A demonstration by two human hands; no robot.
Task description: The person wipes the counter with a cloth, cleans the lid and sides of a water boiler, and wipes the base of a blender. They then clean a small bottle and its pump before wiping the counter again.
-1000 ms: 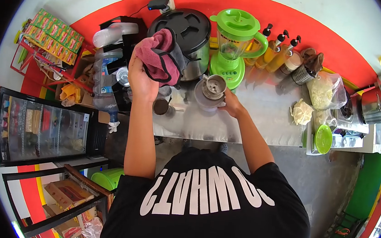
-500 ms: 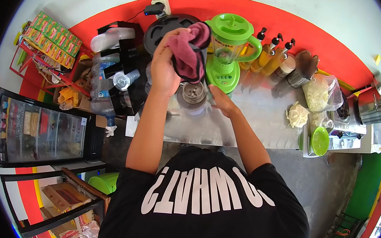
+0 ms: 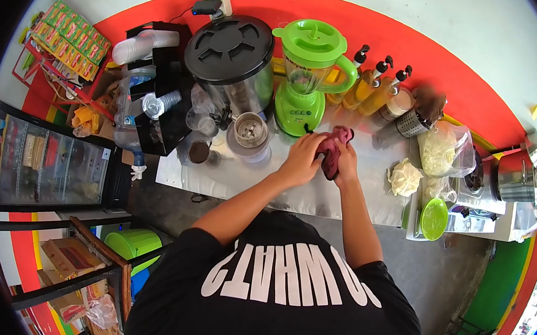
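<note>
A maroon cloth with dark edging (image 3: 332,149) is bunched up over the metal counter (image 3: 267,186), in front of the green blender (image 3: 303,103). My left hand (image 3: 302,159) grips its left side with bent fingers. On the cloth's right side, my right hand (image 3: 347,164) is closed round it. To the left of my hands, a small metal strainer cup (image 3: 250,129) sits on a round container, in front of the dispenser with a black lid (image 3: 229,49).
Behind the counter's middle stand pump bottles (image 3: 365,86). A metal holder (image 3: 415,121), bagged shredded food (image 3: 442,147), a pale bundle (image 3: 404,178) and a green plate (image 3: 434,219) are on the right. Plastic cups (image 3: 145,47) and a glass-door fridge (image 3: 45,164) are at left.
The cloth has come down from in front of the dispenser to low over the counter, right of the strainer cup. My right hand has moved right and taken hold of it too. The view has shifted.
</note>
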